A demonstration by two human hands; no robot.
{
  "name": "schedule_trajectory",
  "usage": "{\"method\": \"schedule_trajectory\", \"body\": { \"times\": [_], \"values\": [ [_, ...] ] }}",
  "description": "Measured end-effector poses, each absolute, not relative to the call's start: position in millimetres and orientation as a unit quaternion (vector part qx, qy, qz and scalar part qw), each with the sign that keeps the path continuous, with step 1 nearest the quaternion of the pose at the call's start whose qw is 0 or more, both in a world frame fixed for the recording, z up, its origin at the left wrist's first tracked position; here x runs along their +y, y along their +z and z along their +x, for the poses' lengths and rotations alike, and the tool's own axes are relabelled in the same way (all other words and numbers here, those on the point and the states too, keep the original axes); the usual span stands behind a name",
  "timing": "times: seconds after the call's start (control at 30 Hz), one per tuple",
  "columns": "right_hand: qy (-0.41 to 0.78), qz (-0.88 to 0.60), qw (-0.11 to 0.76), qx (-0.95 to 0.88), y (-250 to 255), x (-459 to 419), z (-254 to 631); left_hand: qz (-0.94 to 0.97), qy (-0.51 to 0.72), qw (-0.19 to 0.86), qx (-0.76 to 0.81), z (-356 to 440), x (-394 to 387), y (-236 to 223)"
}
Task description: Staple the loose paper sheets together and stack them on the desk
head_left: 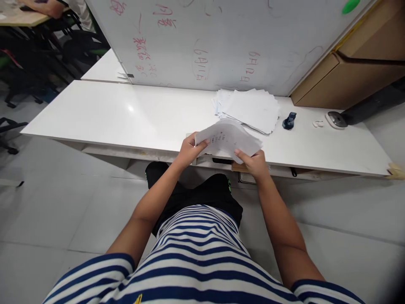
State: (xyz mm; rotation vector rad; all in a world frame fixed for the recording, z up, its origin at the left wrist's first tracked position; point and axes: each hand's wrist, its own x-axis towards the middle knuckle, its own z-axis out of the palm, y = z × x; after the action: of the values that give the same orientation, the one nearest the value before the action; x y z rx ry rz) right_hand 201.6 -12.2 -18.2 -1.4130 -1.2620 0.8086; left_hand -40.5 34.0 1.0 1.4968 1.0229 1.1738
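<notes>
Between my two hands is a bundle of white paper sheets (226, 137), held above the front edge of the desk and bent upward in the middle. Some dark writing shows on the top sheet. My left hand (192, 150) grips the bundle's left edge with the thumb on top. At its lower right edge, my right hand (253, 161) is closed on the same sheets, thumb also on top. The fingers beneath the paper are hidden. Just behind the bundle lies a loose, uneven paper stack (253, 107) on the desk.
The white desk (152, 114) backs onto a whiteboard (228, 42) with red writing. To the right are a dark blue object (289, 120), a small white piece (318, 123), a round white-and-dark device (336, 120) and cardboard boxes (325, 80). Another person's arm (44, 7) shows at far left.
</notes>
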Motion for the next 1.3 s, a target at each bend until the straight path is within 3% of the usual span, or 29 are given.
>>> {"method": "schedule_trajectory", "body": {
  "times": [0.3, 0.5, 0.67, 0.87, 1.0, 1.1, 1.3],
  "values": [
    [0.331, -0.604, 0.535, -0.490, -27.4, -4.9, 191.3, 0.584, 0.467, 0.476, 0.463, -39.2, 36.1, -18.0],
    [0.339, -0.620, 0.438, -0.556, -25.5, -22.8, 199.4, 0.574, 0.448, 0.470, 0.499, -46.9, 37.0, -17.1],
    [0.476, -0.569, 0.328, -0.585, -5.7, -46.5, 223.0, 0.634, 0.388, 0.452, 0.492, -60.7, 38.9, 7.5],
    [0.523, -0.564, 0.408, -0.493, -31.1, -56.1, 213.8, 0.762, 0.392, 0.183, 0.482, -31.2, 3.8, 10.9],
    [0.480, -0.596, 0.454, -0.457, -46.0, -61.0, 188.9, 0.880, 0.232, 0.181, 0.373, -10.0, -26.1, 4.8],
    [0.456, -0.613, 0.467, -0.444, -50.3, -61.2, 175.2, 0.888, 0.158, 0.185, 0.391, -7.0, -27.7, 1.8],
    [0.494, -0.588, 0.433, -0.472, -53.9, -59.2, 183.7, 0.856, 0.147, 0.148, 0.472, -20.4, -2.0, -3.2]
  ]
}}
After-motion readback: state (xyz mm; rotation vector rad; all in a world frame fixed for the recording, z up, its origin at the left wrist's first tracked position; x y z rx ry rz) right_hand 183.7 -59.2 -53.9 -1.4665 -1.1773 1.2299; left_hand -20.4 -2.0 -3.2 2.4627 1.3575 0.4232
